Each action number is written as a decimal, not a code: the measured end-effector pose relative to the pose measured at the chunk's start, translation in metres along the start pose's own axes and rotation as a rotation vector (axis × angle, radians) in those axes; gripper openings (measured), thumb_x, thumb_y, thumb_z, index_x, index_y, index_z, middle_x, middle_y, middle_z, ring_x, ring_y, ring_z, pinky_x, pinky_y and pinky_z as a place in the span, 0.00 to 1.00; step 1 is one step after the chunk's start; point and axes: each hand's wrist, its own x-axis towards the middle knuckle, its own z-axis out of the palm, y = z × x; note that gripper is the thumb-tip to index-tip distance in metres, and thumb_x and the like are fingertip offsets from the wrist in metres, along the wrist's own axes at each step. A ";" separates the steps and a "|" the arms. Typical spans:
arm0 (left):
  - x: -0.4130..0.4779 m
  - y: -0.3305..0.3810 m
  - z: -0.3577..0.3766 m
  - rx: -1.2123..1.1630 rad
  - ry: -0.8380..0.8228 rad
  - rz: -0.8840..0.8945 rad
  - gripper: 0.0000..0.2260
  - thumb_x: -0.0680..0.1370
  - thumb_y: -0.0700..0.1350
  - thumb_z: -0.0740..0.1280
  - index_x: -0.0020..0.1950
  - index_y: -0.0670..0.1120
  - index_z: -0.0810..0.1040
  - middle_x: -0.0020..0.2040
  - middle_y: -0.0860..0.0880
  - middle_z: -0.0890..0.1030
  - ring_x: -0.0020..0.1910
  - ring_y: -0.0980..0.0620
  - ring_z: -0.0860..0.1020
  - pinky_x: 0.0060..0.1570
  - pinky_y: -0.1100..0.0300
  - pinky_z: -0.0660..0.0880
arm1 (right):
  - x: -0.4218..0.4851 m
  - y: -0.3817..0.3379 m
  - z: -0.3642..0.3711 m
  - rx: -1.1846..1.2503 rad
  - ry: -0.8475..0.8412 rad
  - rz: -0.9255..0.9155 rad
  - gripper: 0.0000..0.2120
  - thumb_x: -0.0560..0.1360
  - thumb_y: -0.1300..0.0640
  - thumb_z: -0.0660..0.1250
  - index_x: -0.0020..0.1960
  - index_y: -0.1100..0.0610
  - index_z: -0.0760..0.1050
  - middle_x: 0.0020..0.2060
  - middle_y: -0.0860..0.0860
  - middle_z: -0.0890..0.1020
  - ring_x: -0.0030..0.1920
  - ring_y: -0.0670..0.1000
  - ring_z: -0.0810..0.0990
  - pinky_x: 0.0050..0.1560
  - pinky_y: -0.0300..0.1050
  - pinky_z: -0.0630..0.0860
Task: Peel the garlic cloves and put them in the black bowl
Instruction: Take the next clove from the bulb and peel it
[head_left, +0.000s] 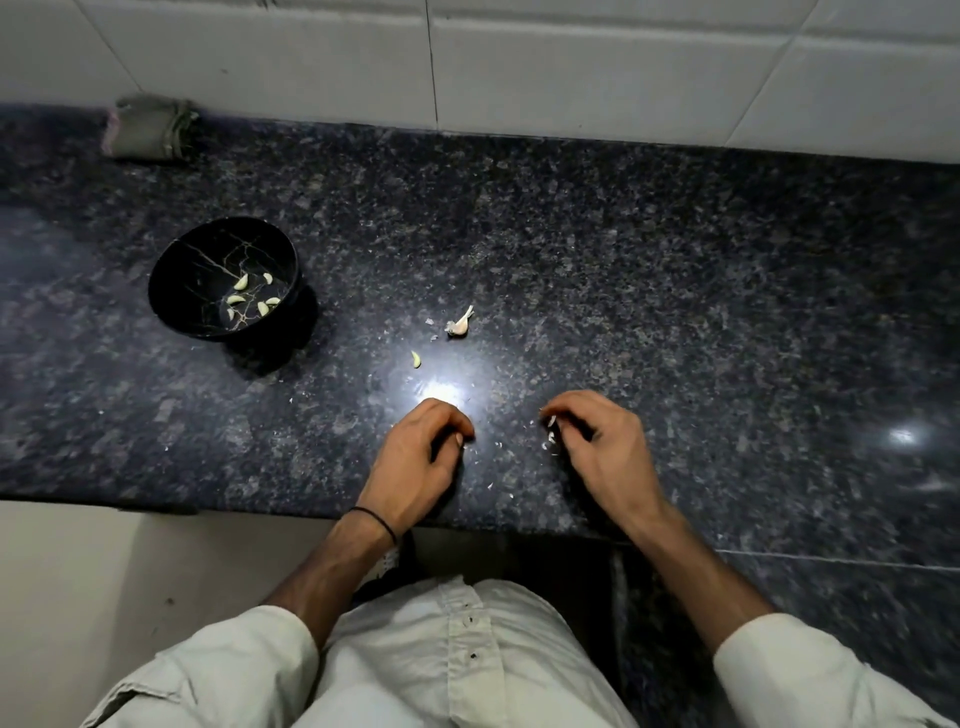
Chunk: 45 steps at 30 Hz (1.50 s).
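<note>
The black bowl (171, 275) with gold veins stands at the left of the dark granite counter and holds several peeled garlic cloves (240, 282). One peeled clove (416, 359) lies loose on the counter. Beyond it lies an unpeeled garlic piece (460, 325) with a papery tail. My left hand (415, 462) rests near the counter's front edge, fingers curled under, thumb against the fingertips, and nothing shows in it. My right hand (602, 447) is a hand's width to its right, fingers curled, pinching a white scrap of garlic skin (551, 421).
Small flakes of garlic skin (545, 445) are scattered on the counter (675, 291) around both hands. A folded grey-green cloth (148, 127) lies at the back left against the white tiled wall. The counter's front edge runs just under my wrists.
</note>
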 end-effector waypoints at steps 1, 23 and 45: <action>0.000 0.000 0.000 0.004 0.004 -0.003 0.11 0.75 0.30 0.66 0.45 0.46 0.79 0.46 0.53 0.79 0.49 0.58 0.77 0.51 0.72 0.69 | 0.000 0.001 0.000 -0.041 -0.022 -0.037 0.13 0.72 0.70 0.66 0.53 0.61 0.83 0.49 0.52 0.84 0.51 0.49 0.82 0.58 0.36 0.75; 0.001 0.009 0.005 0.117 -0.012 -0.028 0.10 0.75 0.32 0.66 0.46 0.47 0.80 0.47 0.53 0.78 0.48 0.59 0.76 0.51 0.74 0.67 | -0.029 0.012 0.004 -0.550 -0.276 -0.462 0.14 0.76 0.61 0.58 0.57 0.62 0.76 0.54 0.56 0.78 0.51 0.55 0.76 0.45 0.50 0.81; 0.006 0.017 0.011 0.120 -0.075 0.019 0.09 0.76 0.34 0.64 0.47 0.46 0.79 0.48 0.52 0.77 0.47 0.54 0.76 0.51 0.59 0.73 | -0.025 0.018 -0.014 -0.523 -0.443 -0.523 0.20 0.76 0.61 0.55 0.65 0.62 0.75 0.60 0.55 0.78 0.57 0.55 0.78 0.55 0.47 0.80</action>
